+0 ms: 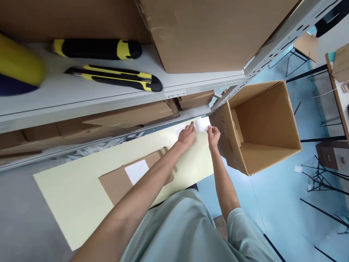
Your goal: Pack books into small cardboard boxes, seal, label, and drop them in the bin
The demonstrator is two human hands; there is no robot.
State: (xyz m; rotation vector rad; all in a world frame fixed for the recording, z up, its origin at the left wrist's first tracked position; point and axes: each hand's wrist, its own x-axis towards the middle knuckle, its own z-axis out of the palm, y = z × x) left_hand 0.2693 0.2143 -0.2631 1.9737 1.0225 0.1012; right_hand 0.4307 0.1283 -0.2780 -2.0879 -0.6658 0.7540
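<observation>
On the pale board (73,189), far end: white sheet between two hands

Right hand (215,136): thumb and fingertips pinching the edge of a thin, smooth white sheet (202,124). Left hand (187,135): fingers extended at the sheet's opposite side; whether they grip, cannot tell. At 8 o'clock: flat brown cardboard box (117,185), rectangular white label (136,171), both partly hidden by the left forearm (151,185). At 3: open, square-mouthed carton (229,140). At 10, on grey shelf (58,91): slim black-and-yellow cutter (120,77); second handle (89,48), left end blurred; yellow-and-blue object (20,67), rounded, cut off by frame.
</observation>
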